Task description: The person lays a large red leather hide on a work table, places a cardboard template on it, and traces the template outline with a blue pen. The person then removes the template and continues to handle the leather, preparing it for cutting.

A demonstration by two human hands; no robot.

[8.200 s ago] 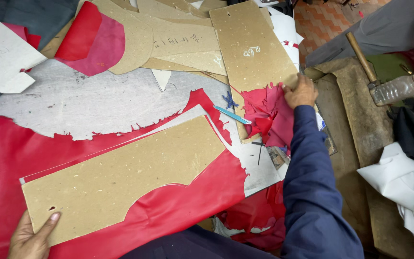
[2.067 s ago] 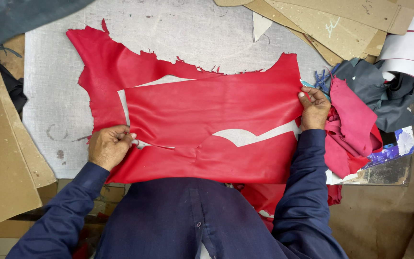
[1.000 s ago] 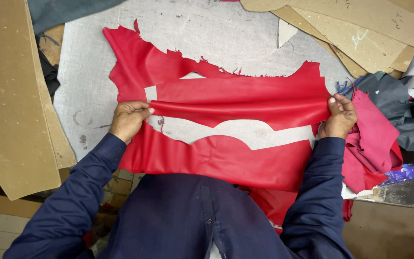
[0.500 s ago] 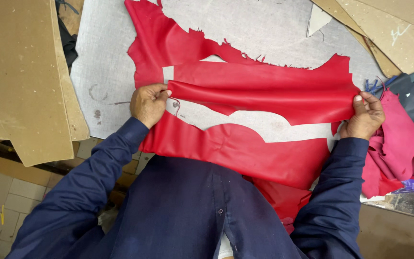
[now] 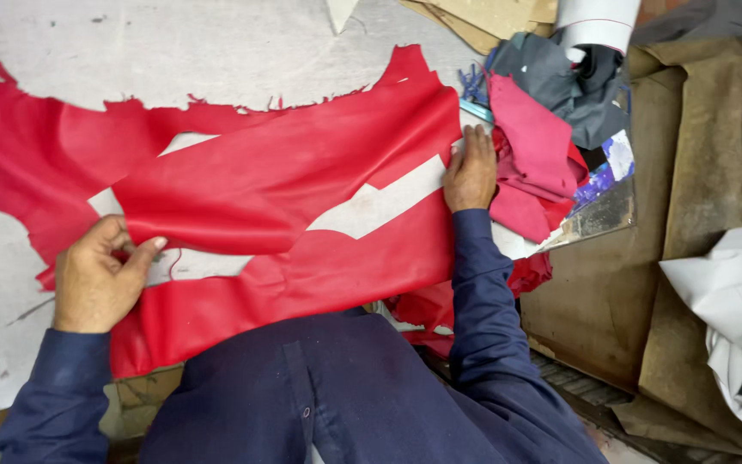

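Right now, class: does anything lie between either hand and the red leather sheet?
Nothing visible does. The left hand pinches the cut piece's edge of the red leather sheet, and the right hand presses on its right end, beside the scrap pile.

Left hand pinches the red leather (cut-out inside); right hand presses its far end.
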